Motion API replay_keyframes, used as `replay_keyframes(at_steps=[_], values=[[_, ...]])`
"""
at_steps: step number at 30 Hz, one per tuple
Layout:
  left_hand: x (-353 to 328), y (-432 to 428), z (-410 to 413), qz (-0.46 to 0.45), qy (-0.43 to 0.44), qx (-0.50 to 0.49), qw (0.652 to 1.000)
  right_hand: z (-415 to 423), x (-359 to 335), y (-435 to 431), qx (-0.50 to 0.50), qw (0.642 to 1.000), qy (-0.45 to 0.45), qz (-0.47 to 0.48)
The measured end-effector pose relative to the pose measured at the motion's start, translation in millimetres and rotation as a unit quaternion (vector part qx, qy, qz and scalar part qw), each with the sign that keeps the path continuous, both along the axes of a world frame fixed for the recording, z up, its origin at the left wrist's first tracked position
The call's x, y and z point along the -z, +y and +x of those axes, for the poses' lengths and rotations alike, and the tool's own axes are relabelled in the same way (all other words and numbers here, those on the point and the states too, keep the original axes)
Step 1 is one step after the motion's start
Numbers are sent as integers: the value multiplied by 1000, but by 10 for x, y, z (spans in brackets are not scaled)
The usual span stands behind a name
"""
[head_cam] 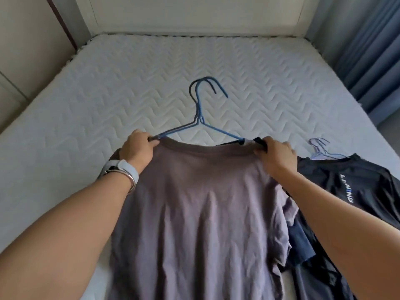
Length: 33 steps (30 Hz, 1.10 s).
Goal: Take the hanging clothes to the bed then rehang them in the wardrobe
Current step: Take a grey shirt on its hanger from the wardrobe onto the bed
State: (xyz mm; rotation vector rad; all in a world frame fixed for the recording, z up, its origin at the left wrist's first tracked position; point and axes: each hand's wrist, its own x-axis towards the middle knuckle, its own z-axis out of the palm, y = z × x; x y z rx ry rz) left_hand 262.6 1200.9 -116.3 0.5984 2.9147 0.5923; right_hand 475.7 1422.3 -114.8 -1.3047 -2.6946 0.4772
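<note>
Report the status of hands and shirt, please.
Left hand grips blue wire hangers; right hand pinches shoulder of mauve-grey T-shirt, lying on white quilted mattress. Black printed shirt beside, not blocking.

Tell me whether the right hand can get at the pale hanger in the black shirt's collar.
Probably yes. That hanger lies uncovered on the mattress just beyond the right hand, with nothing between. But the hand's grip is on the mauve shirt's shoulder, so it must let go first.
</note>
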Motion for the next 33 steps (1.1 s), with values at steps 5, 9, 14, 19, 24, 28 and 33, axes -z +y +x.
replay_keyframes(at_steps=[5, 9, 14, 19, 24, 28, 33], values=[[717, 378, -112, 86, -45, 48, 994, -372, 807, 16, 11, 999, 43, -25], [1578, 89, 290, -12, -111, 131, 985, -146, 1639, -339, -86, 990, -77, -81], [2146, -426, 651, -129, -92, 182, 970, 219, 2132, -610, -130, 967, -189, -108], [2057, -762, 709, -165, -86, 224, 957, 316, 1982, -555, -135, 960, -213, -120], [1684, -1368, 1155, -215, -172, 272, 922, 854, 1658, -901, -118, 946, -215, -213], [1250, -1951, 1846, -144, -251, 210, 934, 1750, 1349, -1507, -98, 931, -203, -287], [477, -2706, 2797, -89, -372, 87, 920, 3006, 764, -2329, -27, 905, -229, -357]])
